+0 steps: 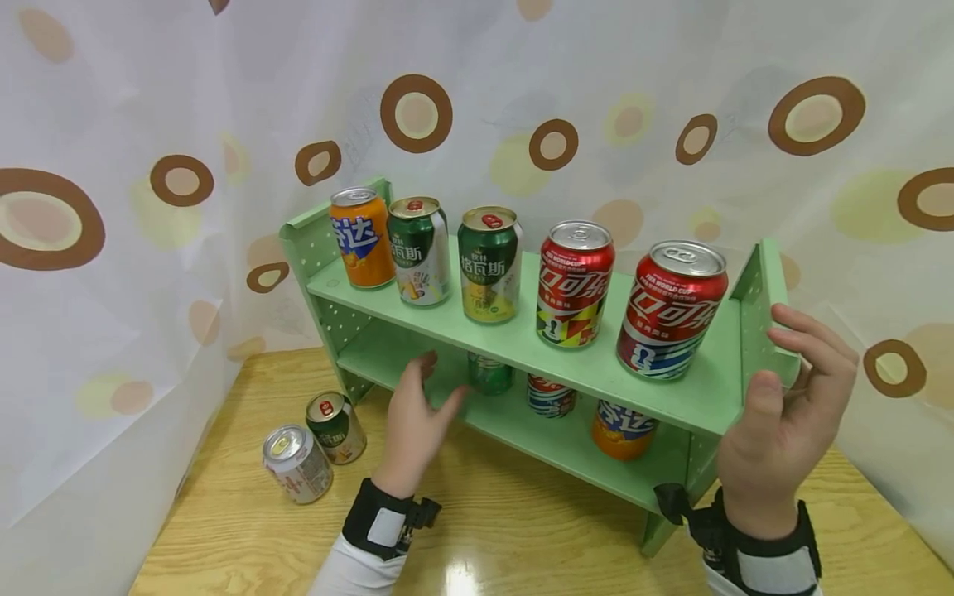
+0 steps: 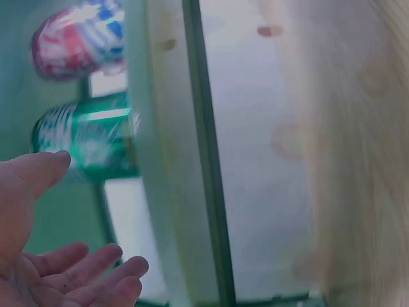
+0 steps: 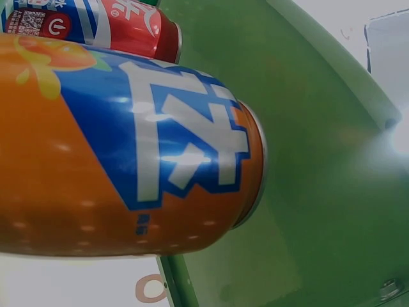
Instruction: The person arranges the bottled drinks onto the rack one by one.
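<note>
My left hand (image 1: 417, 426) reaches toward the lower shelf with thumb and fingers spread, holding nothing. Nearest to it is a green can (image 1: 489, 375) on that shelf. In the left wrist view the thumb overlaps this green can (image 2: 89, 144); contact cannot be made out. At the shelf rack's right end panel (image 1: 762, 290) is my right hand (image 1: 782, 414), its fingers loosely bent beside the panel's front edge. No can is in it. The green two-tier rack (image 1: 477, 426) also bears a red-and-blue can (image 1: 550, 397) and an orange can (image 1: 624, 432) below.
Along the upper shelf stand an orange can (image 1: 363, 240), two green cans (image 1: 420, 257) and two red cola cans (image 1: 575, 285). On the wooden table (image 1: 246, 538), a silver-white can (image 1: 298, 468) and a green can (image 1: 337, 429) stand left of the rack. A patterned sheet (image 1: 477, 74) hangs behind.
</note>
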{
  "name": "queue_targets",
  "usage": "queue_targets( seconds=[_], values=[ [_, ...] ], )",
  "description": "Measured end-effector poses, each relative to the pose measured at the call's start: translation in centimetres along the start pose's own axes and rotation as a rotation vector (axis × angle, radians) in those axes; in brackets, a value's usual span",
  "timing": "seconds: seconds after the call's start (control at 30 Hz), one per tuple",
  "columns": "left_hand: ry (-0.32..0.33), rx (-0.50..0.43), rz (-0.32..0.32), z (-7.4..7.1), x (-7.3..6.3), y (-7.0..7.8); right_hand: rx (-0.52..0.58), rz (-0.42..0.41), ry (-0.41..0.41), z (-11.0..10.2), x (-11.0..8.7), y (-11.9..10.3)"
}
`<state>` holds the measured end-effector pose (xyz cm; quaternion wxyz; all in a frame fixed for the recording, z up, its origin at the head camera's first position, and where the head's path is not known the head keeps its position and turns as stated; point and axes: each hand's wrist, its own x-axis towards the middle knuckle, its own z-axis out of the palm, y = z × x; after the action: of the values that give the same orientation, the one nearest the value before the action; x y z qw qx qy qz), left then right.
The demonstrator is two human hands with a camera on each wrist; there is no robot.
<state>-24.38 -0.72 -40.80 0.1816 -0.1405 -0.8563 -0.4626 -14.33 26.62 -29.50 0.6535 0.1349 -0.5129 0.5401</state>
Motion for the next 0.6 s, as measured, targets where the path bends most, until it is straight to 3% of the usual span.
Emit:
queue_targets(
  seconds=[0.27,0.4,0.6],
  values=[
    [0.096,0.086,-0.069,-4.6,-0.9,-1.5,0.008,0.008,0.008,0.2,0.0,-0.1],
    [0.165,0.133,-0.070,-6.9,-1.3,-2.6,0.017,0.019,0.006,0.3,-0.1,-0.2],
    [0.243,0.181,-0.104,-9.5,-2.2,-4.2,0.022,0.014,0.025,0.3,-0.2,-0.2]
  ],
)
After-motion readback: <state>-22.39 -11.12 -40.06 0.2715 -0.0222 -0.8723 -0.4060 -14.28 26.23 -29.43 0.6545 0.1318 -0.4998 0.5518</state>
